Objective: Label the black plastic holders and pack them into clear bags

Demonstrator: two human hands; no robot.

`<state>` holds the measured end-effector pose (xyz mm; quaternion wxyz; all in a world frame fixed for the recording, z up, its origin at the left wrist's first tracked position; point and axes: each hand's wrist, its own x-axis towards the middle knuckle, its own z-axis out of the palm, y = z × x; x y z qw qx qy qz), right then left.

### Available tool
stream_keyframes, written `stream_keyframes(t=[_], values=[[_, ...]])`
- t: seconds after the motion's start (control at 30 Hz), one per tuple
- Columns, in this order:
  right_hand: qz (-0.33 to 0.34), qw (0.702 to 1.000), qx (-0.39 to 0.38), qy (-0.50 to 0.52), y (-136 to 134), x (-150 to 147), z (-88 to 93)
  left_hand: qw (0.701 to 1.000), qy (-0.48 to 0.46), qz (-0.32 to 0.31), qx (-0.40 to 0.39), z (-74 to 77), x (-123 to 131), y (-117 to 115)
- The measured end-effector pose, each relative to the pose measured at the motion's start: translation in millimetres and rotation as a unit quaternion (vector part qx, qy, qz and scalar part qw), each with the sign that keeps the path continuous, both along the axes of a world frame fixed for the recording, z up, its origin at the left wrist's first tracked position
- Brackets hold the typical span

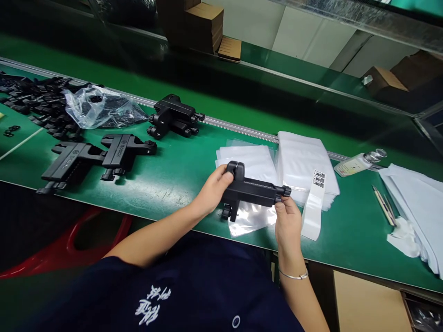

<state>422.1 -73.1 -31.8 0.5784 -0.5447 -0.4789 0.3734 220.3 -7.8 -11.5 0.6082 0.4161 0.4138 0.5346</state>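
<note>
Both my hands hold a black plastic clamp bracket with knobs, raised over the bench front. My left hand is closed round its left end, thumb on top. My right hand pinches the small knobs at its right end. Beneath the bracket lie clear plastic bags, partly covered by it. A thicker stack of bags sits just right of them, and a strip of printed labels hangs over its front.
Similar brackets lie at left, more at the back. A heap of black parts is far left beside a plastic bag. At right are a pump bottle, pens and white sheets. A red stool stands below.
</note>
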Motion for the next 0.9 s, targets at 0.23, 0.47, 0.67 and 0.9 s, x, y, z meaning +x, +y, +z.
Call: stream_keyframes(t=[0.23,0.47,0.67,0.9], values=[[0.129,0.909,0.208,-0.338,-26,-33,-4.3,0.947,-0.204,0.104,-0.224,7.4,7,22],[0.066,0.996,0.059,0.011,-17,-19,9.0,0.984,-0.100,0.037,-0.141,4.2,11,9],[0.000,0.945,-0.121,0.303,-1,0,0.7,0.963,0.034,-0.251,0.088,20.8,7,-4],[0.050,0.942,-0.178,0.280,-9,-11,-19.6,0.945,0.119,-0.290,0.095,35.3,14,1]])
